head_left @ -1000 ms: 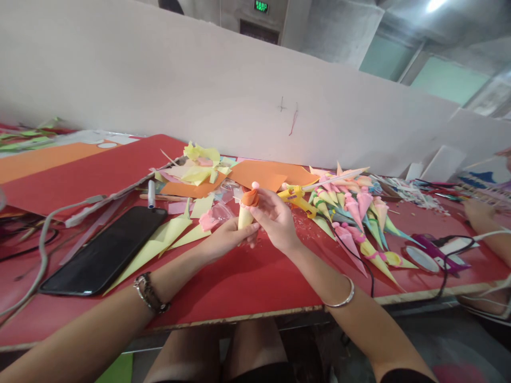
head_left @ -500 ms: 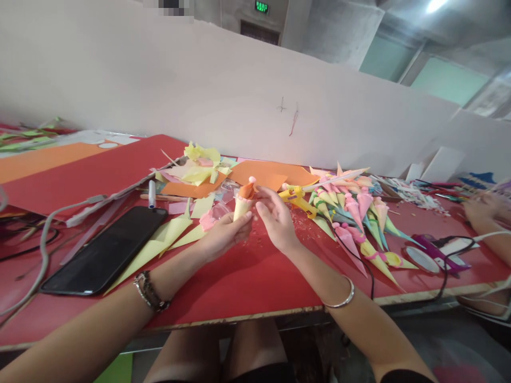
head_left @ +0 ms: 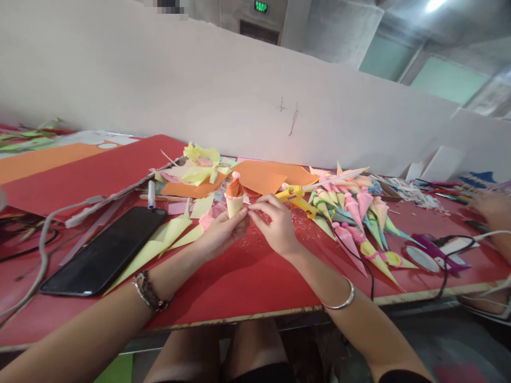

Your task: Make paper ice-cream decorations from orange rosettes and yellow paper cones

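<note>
My left hand (head_left: 223, 230) is closed around a small paper ice cream cone (head_left: 234, 205), pale yellow below, with an orange swirl and a pink ball on top. It stands nearly upright in my fingers. Just right of it, my right hand (head_left: 275, 223) has its thumb and fingertips pinched together near my left thumb; whatever is between them is too small to make out. Behind my left hand lies a pink-topped yellow paper cone (head_left: 205, 219). A yellow glue gun (head_left: 297, 197) rests beyond my right hand.
Several finished paper cones (head_left: 359, 207) are heaped at the right. A black phone (head_left: 106, 250) lies at the left by a marker (head_left: 151, 194) and yellow paper (head_left: 159, 239). Orange sheets (head_left: 263, 175) lie behind. A purple tape holder (head_left: 443, 252) and another person's hand (head_left: 493, 207) are far right.
The cone has shifted slightly left and turned more upright. My right hand's fingers, apart before beside the orange swirl, have come down and pinched together near the cone's lower side.
</note>
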Available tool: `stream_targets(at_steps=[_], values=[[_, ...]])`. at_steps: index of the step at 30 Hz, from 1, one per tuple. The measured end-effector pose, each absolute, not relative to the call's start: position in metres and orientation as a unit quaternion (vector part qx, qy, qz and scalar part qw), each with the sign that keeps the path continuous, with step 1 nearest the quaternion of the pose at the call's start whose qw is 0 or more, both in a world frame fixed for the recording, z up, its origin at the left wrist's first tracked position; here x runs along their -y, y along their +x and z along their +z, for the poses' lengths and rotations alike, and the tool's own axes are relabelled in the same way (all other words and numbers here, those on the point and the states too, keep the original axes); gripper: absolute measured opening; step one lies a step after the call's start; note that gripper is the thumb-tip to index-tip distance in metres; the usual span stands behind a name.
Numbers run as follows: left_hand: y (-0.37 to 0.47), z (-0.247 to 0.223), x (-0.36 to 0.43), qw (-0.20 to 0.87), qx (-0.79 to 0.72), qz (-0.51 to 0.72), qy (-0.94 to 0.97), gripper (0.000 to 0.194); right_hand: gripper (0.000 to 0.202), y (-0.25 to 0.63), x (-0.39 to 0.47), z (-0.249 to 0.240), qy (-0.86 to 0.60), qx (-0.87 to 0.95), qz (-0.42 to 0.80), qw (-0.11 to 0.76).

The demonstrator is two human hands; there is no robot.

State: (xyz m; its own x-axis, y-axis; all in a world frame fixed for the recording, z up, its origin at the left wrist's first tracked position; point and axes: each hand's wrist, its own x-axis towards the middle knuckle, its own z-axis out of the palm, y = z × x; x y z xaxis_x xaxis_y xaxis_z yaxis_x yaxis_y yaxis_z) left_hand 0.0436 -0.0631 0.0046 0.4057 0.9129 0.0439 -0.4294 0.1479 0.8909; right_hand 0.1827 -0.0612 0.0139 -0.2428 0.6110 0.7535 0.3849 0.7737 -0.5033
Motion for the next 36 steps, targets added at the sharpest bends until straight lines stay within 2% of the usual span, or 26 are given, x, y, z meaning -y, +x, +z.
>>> stream_targets(at_steps=[10,16,24,27,31,36], values=[[0.041,0.003,0.06,0.707,-0.279,0.484,0.433,0.031,0.012,0.182,0.065,0.018,-0.323,0.776,0.101,0.533],[0.035,0.003,0.056,0.728,-0.264,0.485,0.406,0.027,0.012,0.186,0.065,0.023,-0.324,0.727,0.141,0.589],[0.036,0.009,0.06,0.771,-0.242,0.428,0.406,0.04,0.008,0.183,0.063,0.017,-0.341,0.695,0.257,0.579],[0.036,0.01,0.062,0.78,-0.234,0.415,0.405,0.043,0.008,0.182,0.062,0.016,-0.339,0.675,0.263,0.6],[0.037,0.013,0.064,0.783,-0.236,0.406,0.407,0.046,0.018,0.183,0.06,0.017,-0.333,0.688,0.246,0.596],[0.037,0.014,0.065,0.785,-0.231,0.407,0.406,0.044,0.014,0.184,0.061,0.017,-0.327,0.682,0.284,0.59]])
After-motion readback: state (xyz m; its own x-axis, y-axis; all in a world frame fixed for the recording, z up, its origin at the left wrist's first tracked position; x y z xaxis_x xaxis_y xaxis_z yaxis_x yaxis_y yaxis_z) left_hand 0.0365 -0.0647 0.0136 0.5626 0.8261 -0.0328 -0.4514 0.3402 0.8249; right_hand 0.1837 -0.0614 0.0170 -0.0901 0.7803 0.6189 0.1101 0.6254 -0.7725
